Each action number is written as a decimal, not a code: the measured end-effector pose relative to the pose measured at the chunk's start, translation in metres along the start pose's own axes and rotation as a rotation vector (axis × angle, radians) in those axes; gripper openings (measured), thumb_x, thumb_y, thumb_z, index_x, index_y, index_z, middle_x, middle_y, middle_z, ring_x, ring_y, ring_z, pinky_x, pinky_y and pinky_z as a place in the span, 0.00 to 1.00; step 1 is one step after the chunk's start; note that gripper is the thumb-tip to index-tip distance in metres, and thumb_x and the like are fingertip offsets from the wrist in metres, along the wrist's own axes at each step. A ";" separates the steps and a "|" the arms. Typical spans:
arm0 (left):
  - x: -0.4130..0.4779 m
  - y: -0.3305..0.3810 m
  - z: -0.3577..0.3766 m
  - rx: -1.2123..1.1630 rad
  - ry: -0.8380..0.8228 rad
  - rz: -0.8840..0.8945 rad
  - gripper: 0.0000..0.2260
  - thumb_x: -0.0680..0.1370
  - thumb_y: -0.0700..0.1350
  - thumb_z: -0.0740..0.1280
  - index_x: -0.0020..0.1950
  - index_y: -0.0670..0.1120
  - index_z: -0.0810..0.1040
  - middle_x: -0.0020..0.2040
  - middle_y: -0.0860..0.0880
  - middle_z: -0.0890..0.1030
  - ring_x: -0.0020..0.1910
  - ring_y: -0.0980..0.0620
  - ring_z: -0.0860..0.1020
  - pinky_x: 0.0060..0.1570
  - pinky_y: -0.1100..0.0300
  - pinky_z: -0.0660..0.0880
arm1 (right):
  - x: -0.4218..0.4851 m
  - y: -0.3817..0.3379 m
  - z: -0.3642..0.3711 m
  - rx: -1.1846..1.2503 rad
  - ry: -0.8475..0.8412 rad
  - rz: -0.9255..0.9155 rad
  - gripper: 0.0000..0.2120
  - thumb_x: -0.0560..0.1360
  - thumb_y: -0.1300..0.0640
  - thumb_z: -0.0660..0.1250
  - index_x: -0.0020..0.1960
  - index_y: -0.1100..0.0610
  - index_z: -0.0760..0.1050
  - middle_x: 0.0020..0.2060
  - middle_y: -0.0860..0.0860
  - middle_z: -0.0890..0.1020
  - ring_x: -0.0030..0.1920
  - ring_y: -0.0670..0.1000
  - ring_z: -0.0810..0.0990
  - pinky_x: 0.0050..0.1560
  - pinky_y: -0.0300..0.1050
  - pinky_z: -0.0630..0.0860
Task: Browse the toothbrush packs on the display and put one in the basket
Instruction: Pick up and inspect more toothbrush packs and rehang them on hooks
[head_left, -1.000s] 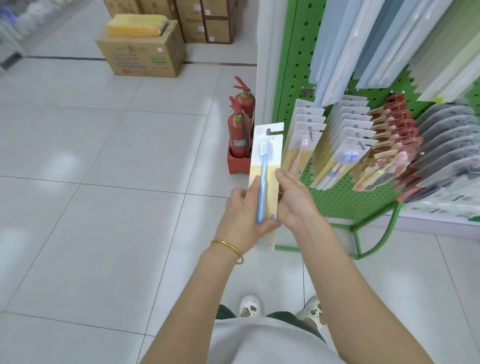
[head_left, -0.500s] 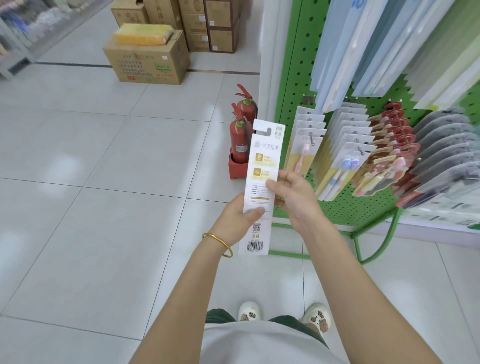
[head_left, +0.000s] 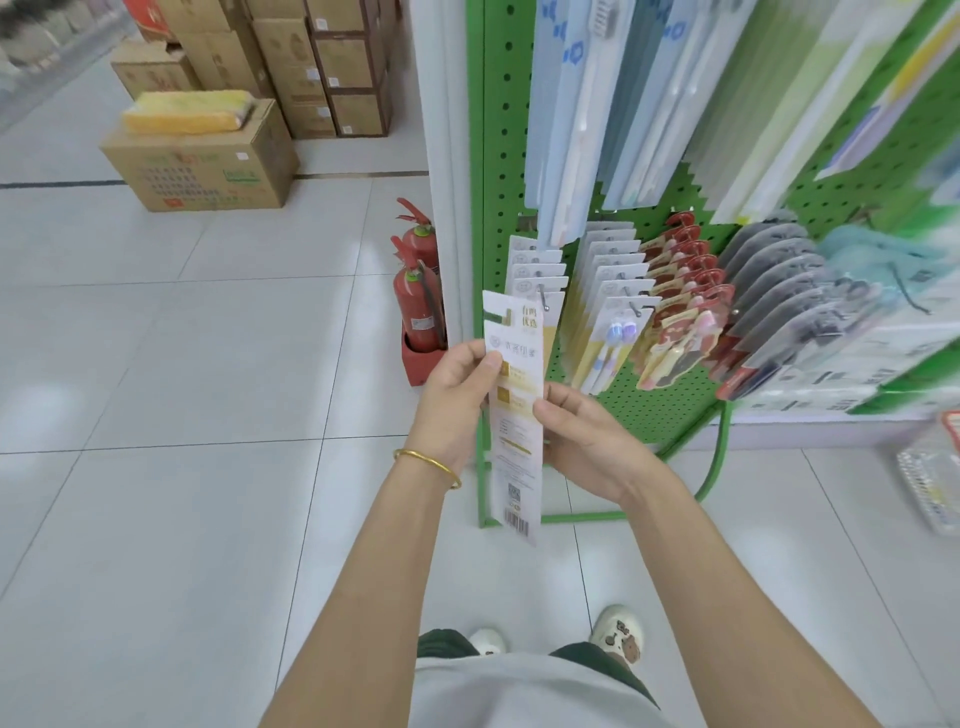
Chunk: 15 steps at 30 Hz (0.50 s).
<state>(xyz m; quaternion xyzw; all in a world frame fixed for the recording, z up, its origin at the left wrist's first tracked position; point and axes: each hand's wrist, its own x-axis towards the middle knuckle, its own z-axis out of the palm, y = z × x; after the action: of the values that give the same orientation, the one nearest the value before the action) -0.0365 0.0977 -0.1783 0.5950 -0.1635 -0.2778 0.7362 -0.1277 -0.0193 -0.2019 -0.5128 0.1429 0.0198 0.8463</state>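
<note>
1 white-and-gold card toothbrush pack (head_left: 517, 467) before green pegboard display (head_left: 501, 130) | left hand (head_left: 452, 405) grasps it | right hand (head_left: 592, 447) grasps it | 2 red fire extinguishers (head_left: 415, 306) left of display

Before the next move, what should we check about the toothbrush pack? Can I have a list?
1. Grip: left hand and right hand both pinch the toothbrush pack: ok.
2. Printed back, with its barcode, faces the person: ok.
3. Pack is off the green display, held in front of it: ok.
4. Basket ready: a clear basket-like thing at the right edge is blurred: cannot tell.
5. Brush side of the pack: turned away, hidden: cannot tell.
</note>
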 end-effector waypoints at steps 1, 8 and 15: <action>0.002 0.001 0.003 0.025 -0.033 -0.004 0.05 0.81 0.38 0.58 0.50 0.39 0.73 0.44 0.45 0.79 0.37 0.55 0.77 0.35 0.64 0.73 | 0.000 0.001 -0.003 0.038 -0.032 -0.008 0.43 0.60 0.46 0.80 0.62 0.71 0.66 0.60 0.65 0.75 0.60 0.61 0.75 0.65 0.61 0.67; 0.024 0.007 0.017 0.291 -0.119 0.009 0.07 0.80 0.38 0.60 0.53 0.42 0.77 0.44 0.50 0.79 0.38 0.62 0.77 0.35 0.71 0.72 | -0.003 -0.006 -0.019 -0.060 0.038 -0.045 0.45 0.57 0.43 0.80 0.67 0.60 0.69 0.56 0.54 0.80 0.58 0.56 0.78 0.61 0.52 0.73; 0.052 0.003 0.012 0.351 0.101 0.010 0.07 0.78 0.37 0.64 0.54 0.45 0.77 0.49 0.50 0.78 0.49 0.55 0.76 0.48 0.64 0.72 | 0.013 -0.009 -0.020 -0.496 0.686 -0.108 0.30 0.66 0.51 0.78 0.63 0.55 0.68 0.52 0.51 0.77 0.54 0.51 0.76 0.52 0.42 0.74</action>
<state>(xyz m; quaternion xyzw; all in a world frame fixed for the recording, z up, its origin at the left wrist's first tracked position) -0.0011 0.0573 -0.1769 0.7268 -0.1751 -0.2112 0.6297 -0.1180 -0.0420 -0.2060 -0.6846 0.3800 -0.1624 0.6005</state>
